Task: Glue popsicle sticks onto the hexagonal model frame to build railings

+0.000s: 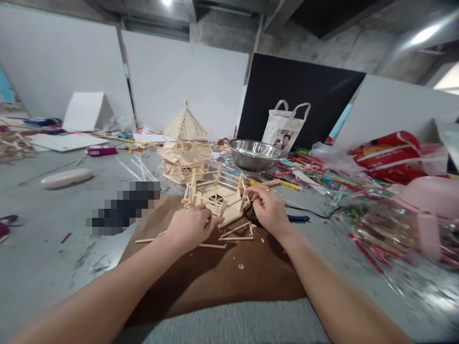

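A hexagonal pavilion base [234, 210] built from thin wooden sticks lies on a brown mat [229, 282], with posts and railings around its edge. My left hand [191, 224] is closed at the base's front left, its fingertips against the front edge beside a short post. At the right corner of the base is my right hand [267, 205], thumb and fingers pinched together by the railing; what is between them is too small to make out. Loose wooden sticks [236, 238] lie on the mat in front of the base.
Behind stands a stick pavilion [184, 162] with a pointed roof, beside a steel bowl [256, 155] and a white bag [285, 126]. A pink-lidded jug [426, 215] and tangled plastic scraps crowd the right. Left are a white oval case [66, 177] and a pixelated dark object [124, 208].
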The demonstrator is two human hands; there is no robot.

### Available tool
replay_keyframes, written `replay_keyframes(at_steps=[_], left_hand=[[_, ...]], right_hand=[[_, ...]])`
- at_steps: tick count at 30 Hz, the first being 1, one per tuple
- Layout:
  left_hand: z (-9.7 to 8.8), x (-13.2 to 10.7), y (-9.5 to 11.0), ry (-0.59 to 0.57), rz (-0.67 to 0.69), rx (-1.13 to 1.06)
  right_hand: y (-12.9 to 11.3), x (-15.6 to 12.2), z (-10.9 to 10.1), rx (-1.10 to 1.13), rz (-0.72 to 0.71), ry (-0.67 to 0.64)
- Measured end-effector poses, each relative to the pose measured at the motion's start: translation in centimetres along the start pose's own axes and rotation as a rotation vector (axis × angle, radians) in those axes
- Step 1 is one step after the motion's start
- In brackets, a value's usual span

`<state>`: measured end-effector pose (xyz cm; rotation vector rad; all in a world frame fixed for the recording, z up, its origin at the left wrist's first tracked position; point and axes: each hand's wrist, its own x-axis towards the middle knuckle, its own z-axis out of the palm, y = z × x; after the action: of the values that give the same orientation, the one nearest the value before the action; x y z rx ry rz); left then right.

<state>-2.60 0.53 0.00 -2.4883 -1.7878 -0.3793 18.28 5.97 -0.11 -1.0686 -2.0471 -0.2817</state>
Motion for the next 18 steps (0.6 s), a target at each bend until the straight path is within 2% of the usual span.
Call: replay_keyframes(at_steps=[4, 9, 18], left_hand=[[-0.2, 0.3, -0.9, 0.014, -0.013, -0.016], [-0.3, 0.5, -1.6, 0.005, 0.021, -0.015], [0.1, 0.3, -1.3, -0.002, 0.058, -0.022]], right_hand=[[0.5, 0.0, 0.5, -0.031, 0.056, -0.041], [0.2, -0.1, 0.7, 0.024, 0.033, -0.094], [0.1, -0.2, 0.6, -0.035, 0.066, -0.093]])
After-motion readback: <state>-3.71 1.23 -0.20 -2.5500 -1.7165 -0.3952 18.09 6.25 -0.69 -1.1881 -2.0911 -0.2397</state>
